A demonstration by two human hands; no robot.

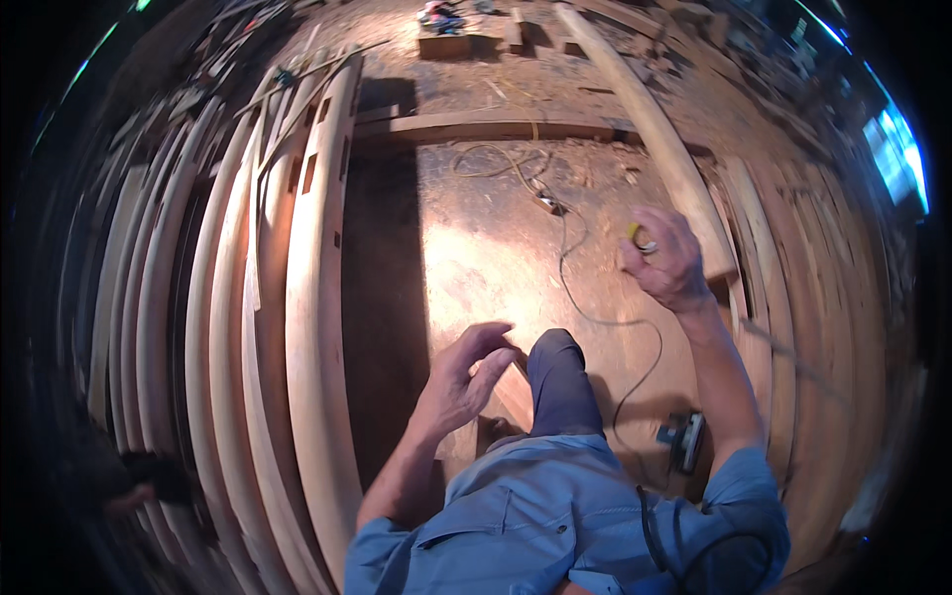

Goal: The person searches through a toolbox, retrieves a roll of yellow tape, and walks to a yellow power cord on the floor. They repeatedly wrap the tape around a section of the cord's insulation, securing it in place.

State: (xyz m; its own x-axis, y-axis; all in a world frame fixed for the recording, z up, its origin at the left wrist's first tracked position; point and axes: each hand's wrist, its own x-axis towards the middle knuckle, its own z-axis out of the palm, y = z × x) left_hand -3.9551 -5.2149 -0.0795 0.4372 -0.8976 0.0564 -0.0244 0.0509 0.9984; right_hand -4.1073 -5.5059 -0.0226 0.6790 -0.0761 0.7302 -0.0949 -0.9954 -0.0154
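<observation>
My right hand (669, 260) is raised at the right, beside the near end of a long pale beam (659, 149). Its fingers are wrapped round a small, round yellow thing (635, 238) that looks like a tape measure; the palm and fingers cover part of it. Lower and nearer my body, my left hand (461, 372) hovers left of my knee, thumb and fingers apart, with nothing in it. A short piece of wood (513, 397) lies just under that hand.
Long rounded timbers (317, 268) with cut mortises lie side by side at the left; more boards (769, 248) lie at the right. A teal and black power tool (684, 443) sits by my right arm. Its dark cord (575, 288) crosses the floor to a connector (548, 202).
</observation>
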